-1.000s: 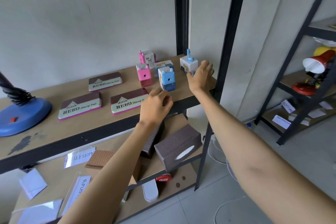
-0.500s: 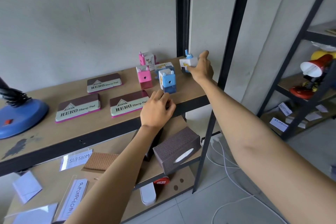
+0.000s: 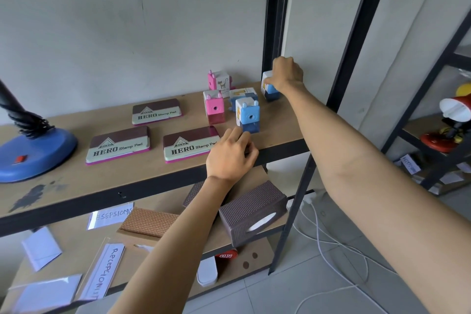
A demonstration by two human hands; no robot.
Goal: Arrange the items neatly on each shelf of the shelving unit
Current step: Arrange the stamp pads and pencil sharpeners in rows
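The shelving unit [image 3: 153,186] stood against a pale grey wall [image 3: 127,20], its black metal uprights framing worn wooden boards. On the upper shelf visible, three HERO stamp pads [image 3: 118,145] lay flat near the middle, with the blue base of a desk lamp [image 3: 35,153] at the far left beside a dark stain on the wood. Toward the right end a cluster of small pencil sharpeners sat close together: a pink sharpener [image 3: 214,109] in front, another pink-and-white one [image 3: 218,81] behind it, and a blue sharpener [image 3: 248,115] near the front edge. The right hand [image 3: 286,74] gripped a blue-and-white sharpener [image 3: 269,89] at the back right corner, fingers curled over its top, the sharpener resting on or just above the board. The left hand [image 3: 230,157] rested at the shelf's front edge with loosely curled fingers, fingertips just beside the blue sharpener and holding nothing. The shelf below held a brown woven tissue box [image 3: 252,211], a tan textured block [image 3: 149,222] and paper name signs [image 3: 107,270]. White cables [image 3: 331,250] trailed over the tiled floor, and a second rack at the right carried a red lamp [image 3: 453,120].
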